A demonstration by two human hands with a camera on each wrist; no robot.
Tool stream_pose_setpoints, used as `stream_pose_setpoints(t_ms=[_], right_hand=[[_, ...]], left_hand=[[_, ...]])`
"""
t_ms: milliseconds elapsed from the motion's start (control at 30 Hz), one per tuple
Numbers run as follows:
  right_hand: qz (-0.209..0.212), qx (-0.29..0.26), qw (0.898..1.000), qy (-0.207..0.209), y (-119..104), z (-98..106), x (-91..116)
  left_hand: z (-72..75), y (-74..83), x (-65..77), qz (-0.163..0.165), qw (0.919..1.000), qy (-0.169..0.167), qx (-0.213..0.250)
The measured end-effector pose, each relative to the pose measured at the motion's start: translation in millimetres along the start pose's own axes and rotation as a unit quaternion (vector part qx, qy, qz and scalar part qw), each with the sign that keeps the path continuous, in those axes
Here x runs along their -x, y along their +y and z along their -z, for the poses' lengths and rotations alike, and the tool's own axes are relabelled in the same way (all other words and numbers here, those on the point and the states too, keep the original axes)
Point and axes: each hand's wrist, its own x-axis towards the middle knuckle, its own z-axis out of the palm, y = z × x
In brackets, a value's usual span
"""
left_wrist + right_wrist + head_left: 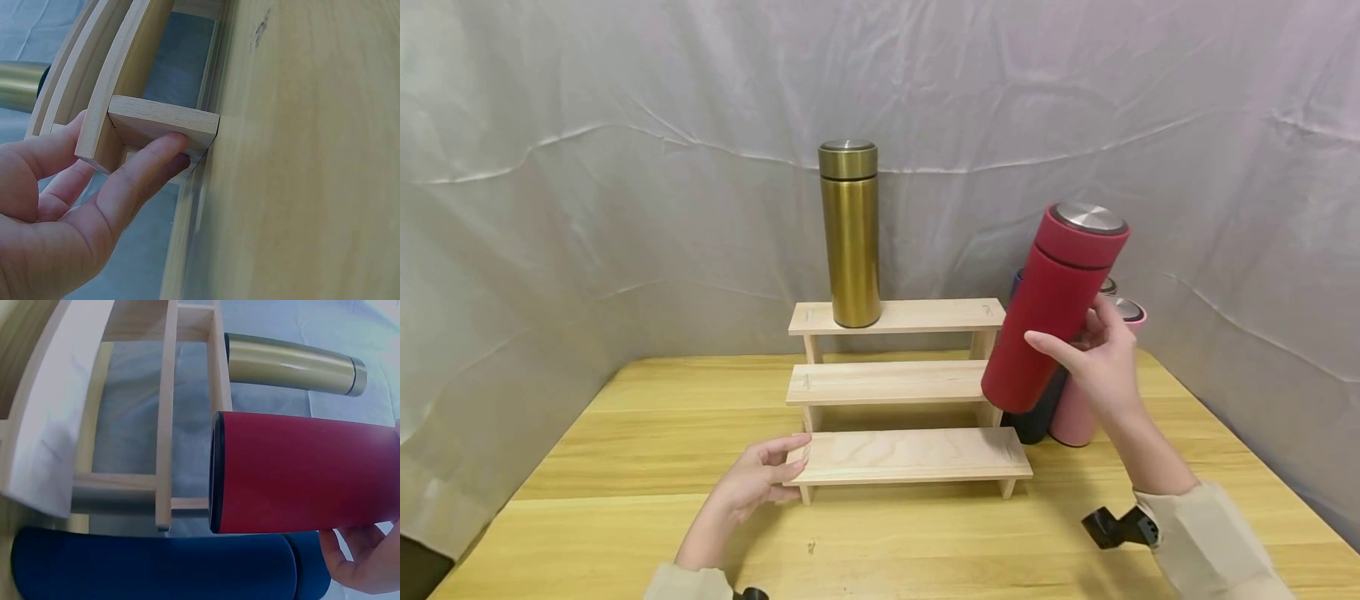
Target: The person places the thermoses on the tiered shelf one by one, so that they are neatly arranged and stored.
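My right hand (1101, 354) grips a red thermos (1052, 308) round its body. The thermos hangs in the air at the right of a three-step wooden display stand (910, 454), its steel-topped lid leaning right. In the right wrist view, the dark-rimmed base of the red thermos (300, 472) points toward the stand. With thumb and fingers, my left hand (756, 479) holds the left end of the stand's lowest step; the left wrist view shows fingers against the step's leg (165, 119). A gold thermos (853, 242) stands upright on the top step, left of its middle.
Behind the red thermos, a pink thermos (1075, 415) and a dark blue thermos (1033, 419) stand on the wooden table (647, 442), partly hidden. Another silver lid (1107, 285) shows behind them. A grey cloth (700, 208) hangs round the table's back and sides.
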Motion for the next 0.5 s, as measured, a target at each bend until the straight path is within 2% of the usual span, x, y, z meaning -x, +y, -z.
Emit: stream_pose_setpoints(t_ms=[100, 200, 500], right_hand=[[0.001, 0.030, 1.000, 0.006, 0, -6, -5], [-0.002, 0.031, 0.999, 0.008, 0, -12, -10], [0.020, -0.003, 1.000, -0.002, -9, -28, -23]], left_hand=[[0.1, 0.3, 0.3, 0.001, 1.0000, -0.001, 0.000], [0.5, -0.3, 0.3, 0.001, 1.0000, -0.002, 0.000], [0.9, 0.4, 0.3, -0.001, 1.0000, -0.004, -0.001]])
